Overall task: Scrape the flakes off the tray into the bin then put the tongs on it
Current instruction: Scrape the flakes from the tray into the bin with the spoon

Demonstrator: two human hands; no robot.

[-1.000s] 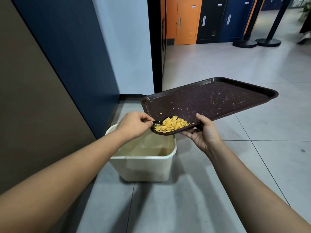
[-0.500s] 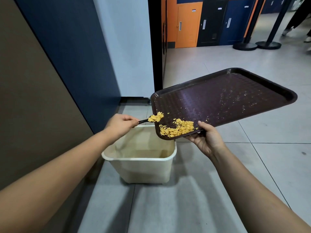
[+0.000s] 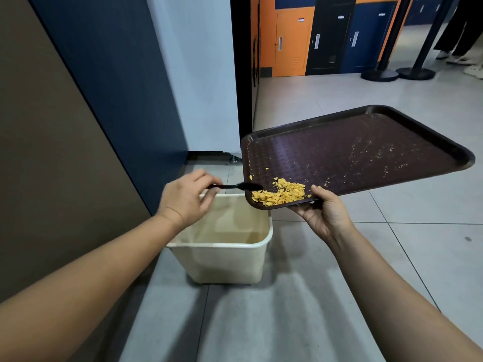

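The cream plastic bin (image 3: 222,246) stands on the grey tiled floor, open-topped. Above its rim the left hand (image 3: 185,199) pinches the thin black tongs (image 3: 235,186), tips touching the tray edge; they look light and stiff. The right hand (image 3: 324,212) grips the near rim of the dark brown plastic tray (image 3: 366,152), thumb on top, tilting it binward. The yellow flakes (image 3: 279,195) heaped at its low corner look dry, brittle, easily scattered.
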